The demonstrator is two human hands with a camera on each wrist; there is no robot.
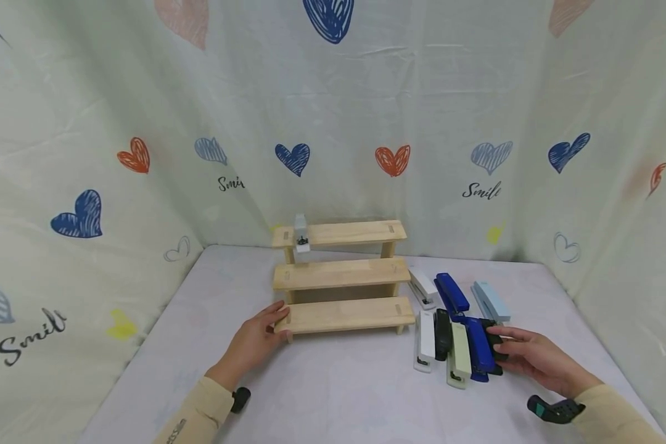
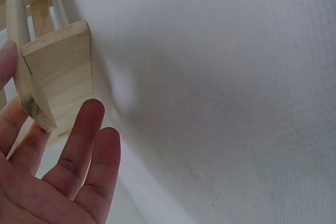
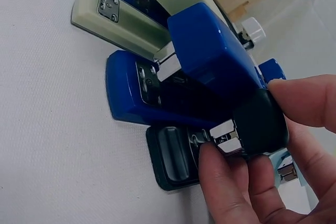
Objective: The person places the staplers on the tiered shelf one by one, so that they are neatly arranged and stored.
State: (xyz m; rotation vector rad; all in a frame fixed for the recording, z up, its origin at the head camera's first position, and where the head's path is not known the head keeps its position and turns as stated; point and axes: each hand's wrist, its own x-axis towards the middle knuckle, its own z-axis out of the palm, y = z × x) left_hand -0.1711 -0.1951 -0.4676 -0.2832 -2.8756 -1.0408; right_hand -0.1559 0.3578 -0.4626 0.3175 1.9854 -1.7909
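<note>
A three-step wooden display rack (image 1: 344, 314) stands in the middle of the table. My left hand (image 1: 257, 342) holds the left end of its lowest step, thumb on one side and fingers on the other; two fingers (image 2: 105, 166) extend free of the wood in the left wrist view. At the right, my right hand (image 1: 538, 357) grips a black stapler (image 3: 262, 124), its thumb on the upper arm and fingers along the side. That stapler lies right beside a blue stapler (image 1: 479, 346). A pale green stapler (image 1: 459, 354) is just left of the blue one.
One light grey stapler (image 1: 301, 231) stands on the top step's left end. Near the rack's right side lie a white stapler (image 1: 424, 339), another white stapler (image 1: 422, 285), a second black stapler (image 1: 443, 333), a second blue stapler (image 1: 451, 293) and a light blue stapler (image 1: 491, 301). A curtain (image 1: 338, 105) hangs behind.
</note>
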